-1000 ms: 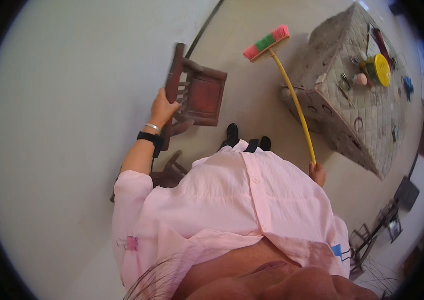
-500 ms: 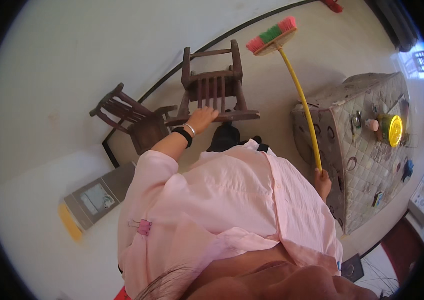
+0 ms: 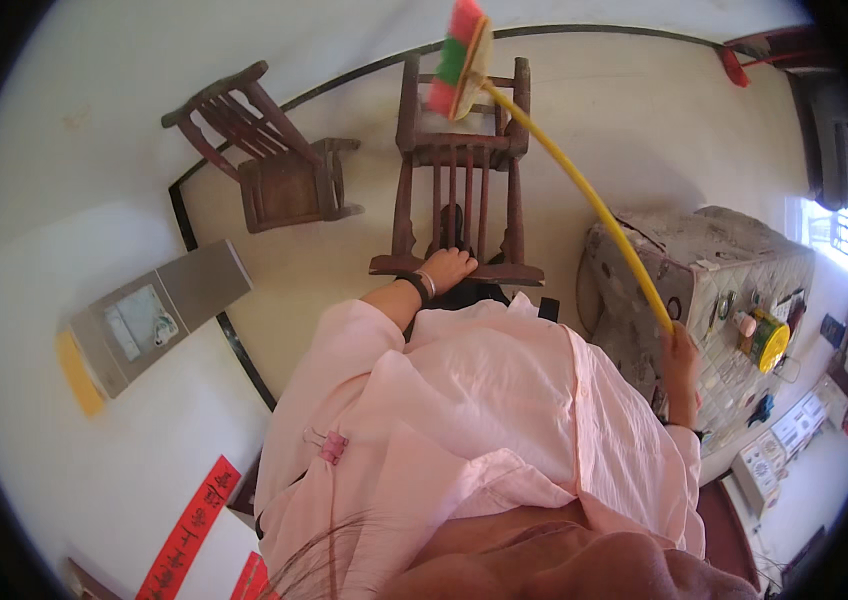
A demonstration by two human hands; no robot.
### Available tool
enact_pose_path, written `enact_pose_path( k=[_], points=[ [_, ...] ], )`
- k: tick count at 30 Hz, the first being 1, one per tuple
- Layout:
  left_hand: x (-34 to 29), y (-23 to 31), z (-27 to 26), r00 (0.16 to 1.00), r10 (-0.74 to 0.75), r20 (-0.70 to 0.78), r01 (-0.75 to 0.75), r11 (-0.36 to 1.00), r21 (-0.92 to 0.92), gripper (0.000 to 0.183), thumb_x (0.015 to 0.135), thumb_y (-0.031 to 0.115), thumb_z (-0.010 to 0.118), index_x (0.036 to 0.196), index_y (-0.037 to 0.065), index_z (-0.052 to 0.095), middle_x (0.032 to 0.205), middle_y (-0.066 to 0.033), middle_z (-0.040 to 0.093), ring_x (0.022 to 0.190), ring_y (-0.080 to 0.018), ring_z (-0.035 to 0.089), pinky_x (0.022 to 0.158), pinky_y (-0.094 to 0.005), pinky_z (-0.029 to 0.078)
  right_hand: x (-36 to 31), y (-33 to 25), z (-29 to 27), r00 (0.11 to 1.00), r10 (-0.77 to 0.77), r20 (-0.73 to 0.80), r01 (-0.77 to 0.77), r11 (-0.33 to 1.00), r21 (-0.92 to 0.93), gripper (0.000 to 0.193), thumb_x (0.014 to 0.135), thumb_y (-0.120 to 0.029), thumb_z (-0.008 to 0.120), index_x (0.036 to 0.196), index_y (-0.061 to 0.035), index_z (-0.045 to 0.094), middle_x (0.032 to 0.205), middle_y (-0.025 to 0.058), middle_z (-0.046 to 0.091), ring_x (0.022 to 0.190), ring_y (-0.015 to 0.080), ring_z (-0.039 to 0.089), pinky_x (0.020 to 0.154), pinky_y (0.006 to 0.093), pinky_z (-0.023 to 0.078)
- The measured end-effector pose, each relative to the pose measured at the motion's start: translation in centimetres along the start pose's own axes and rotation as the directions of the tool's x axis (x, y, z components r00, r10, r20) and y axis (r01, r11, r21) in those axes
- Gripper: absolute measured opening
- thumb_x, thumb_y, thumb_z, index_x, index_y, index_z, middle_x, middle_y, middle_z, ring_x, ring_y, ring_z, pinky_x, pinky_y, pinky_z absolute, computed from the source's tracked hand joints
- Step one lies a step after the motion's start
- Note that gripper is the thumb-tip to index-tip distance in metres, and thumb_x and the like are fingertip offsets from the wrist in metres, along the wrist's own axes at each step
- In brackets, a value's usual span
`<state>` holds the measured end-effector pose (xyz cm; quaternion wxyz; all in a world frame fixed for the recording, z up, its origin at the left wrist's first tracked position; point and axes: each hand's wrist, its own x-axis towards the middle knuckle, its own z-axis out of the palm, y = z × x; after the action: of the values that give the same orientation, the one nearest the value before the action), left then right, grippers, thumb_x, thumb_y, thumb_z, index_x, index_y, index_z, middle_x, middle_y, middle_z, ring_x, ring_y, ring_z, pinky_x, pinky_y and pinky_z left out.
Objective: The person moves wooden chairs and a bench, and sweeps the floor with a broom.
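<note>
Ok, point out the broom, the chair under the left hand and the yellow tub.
Broom (image 3: 604,213), head view: middle of the handle.
Chair (image 3: 462,156), head view: edge of the seat.
Yellow tub (image 3: 772,345), head view: round yellow end.

The dark brown, slat-backed chair (image 3: 459,157) looks like solid wood with a dull, worn varnish; the second dark brown, slat-backed chair (image 3: 284,190) matches it. The long yellow broom handle (image 3: 596,200) appears smooth and plastic-coated, the pink-and-green bristles (image 3: 452,62) synthetic. A quilted, patterned grey cloth cover (image 3: 619,290) looks soft and wrinkled, the round yellow tub (image 3: 769,345) glossy plastic, the pale pink shirt (image 3: 484,380) matt, creased cloth.
</note>
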<state>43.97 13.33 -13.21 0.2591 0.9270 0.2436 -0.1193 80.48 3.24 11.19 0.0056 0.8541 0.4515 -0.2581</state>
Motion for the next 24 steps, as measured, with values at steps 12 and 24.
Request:
enact_pose_path(
  k=[12, 24],
  points=[
    [-0.1, -1.0, 0.5, 0.999, -0.023, 0.036, 0.026, 0.997, -0.078, 0.011, 0.072, 0.01, 0.043, 0.082, 0.006, 0.046, 0.08, -0.0101, 0.05, 0.076, -0.0247, 0.052, 0.063, -0.0331, 0.045, 2.8, -1.9, -3.9, 0.895, -0.398, -0.2, 0.197, 0.756, -0.625, 0.022, 0.076, -0.023, 0.052, 0.094, -0.0096, 0.05, 0.069, 0.01, 0.049, 0.062, 0.0272, 0.05, 0.052, 0.0372, 0.04],
    [-0.7, -1.3, 0.5, 0.997, -0.054, 0.046, 0.056, 0.997, -0.044, 0.011, 0.072, 0.012, 0.044, 0.08, 0.007, 0.051, 0.08, -0.0091, 0.053, 0.076, -0.0236, 0.054, 0.063, -0.0323, 0.045, 0.4, -4.1, -1.8, 0.951, -0.235, -0.202, 0.208, 0.967, -0.146, 0.024, 0.077, -0.018, 0.051, 0.097, -0.0047, 0.051, 0.081, 0.0139, 0.055, 0.074, 0.0283, 0.054, 0.06, 0.0345, 0.043]
  ],
)
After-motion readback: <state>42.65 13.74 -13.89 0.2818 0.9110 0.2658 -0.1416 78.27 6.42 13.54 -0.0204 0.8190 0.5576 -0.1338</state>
